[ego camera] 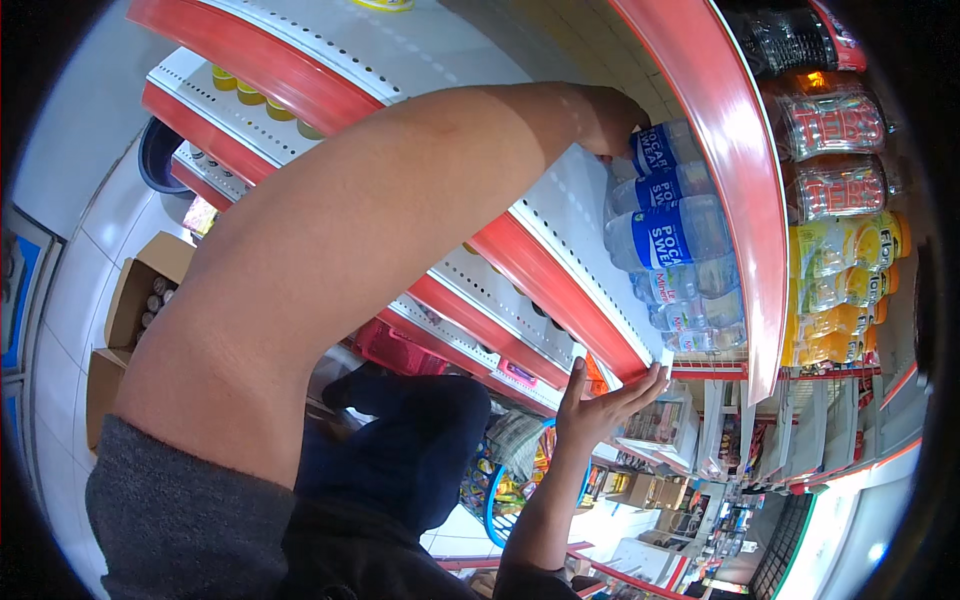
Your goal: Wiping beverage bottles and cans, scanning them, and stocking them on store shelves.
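My left hand reaches across the shelf to the far Pocari Sweat bottle. It is closed around the bottle's lower part; some fingertips are hidden. Alongside stand more blue-labelled Pocari Sweat bottles, then several clear water bottles. All share one white perforated shelf with a red front strip, and appear sideways because the view is turned. My right hand lies against the end of that shelf's front edge, thumb spread away from the fingers, holding nothing.
The red-edged shelf above carries cola, tea and orange drink bottles. Lower shelves hold yellow-lidded jars. Near my legs are a pink basket, a blue basket of packets and an open cardboard box containing bottles.
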The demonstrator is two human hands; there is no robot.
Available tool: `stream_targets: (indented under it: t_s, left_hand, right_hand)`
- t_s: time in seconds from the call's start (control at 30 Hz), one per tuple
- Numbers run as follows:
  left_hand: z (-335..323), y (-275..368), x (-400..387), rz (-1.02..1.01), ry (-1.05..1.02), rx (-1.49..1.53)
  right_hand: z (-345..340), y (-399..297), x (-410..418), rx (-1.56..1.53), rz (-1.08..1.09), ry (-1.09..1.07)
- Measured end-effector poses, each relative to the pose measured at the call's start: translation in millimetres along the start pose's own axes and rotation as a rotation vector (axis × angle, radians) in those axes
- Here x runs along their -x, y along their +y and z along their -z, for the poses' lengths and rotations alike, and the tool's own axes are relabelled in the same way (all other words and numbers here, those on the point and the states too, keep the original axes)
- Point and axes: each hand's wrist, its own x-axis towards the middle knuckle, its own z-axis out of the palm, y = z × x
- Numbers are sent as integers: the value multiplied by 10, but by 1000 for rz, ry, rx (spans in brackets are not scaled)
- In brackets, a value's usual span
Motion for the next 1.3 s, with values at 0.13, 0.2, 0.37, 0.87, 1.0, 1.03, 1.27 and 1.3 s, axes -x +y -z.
stream_targets:
  t_s: [0.13, 0.2, 0.37, 0.87, 1.0, 1.03, 1.27, 1.3]
  left_hand:
    - [-106, 6, -43, -94, 132, -300]
    - [-126, -8, -57, -78, 132, -286]
    - [-201, 29, -49, -106, 171, -289]
    - [73, 421, -173, -16, -27, -187]
    - [111, 424, -86, -31, 4, -123]
    - [92, 432, -95, 24, 11, -117]
    - [-110, 180, -181, -163, 86, -42]
    - [-107, 165, -174, -167, 93, -14]
  right_hand:
    - [5, -9, 0, -3, -1, 4]
    - [-8, -11, 1, 0, 6, 3]
    - [-13, -8, -6, -10, -9, 7]
    - [48, 68, 5, 1, -4, -30]
    - [29, 13, -10, -29, 2, -35]
    - [24, 22, -6, -25, 2, -31]
    - [1, 20, -14, -12, 9, -22]
    - [-1, 26, -9, -11, 7, -22]
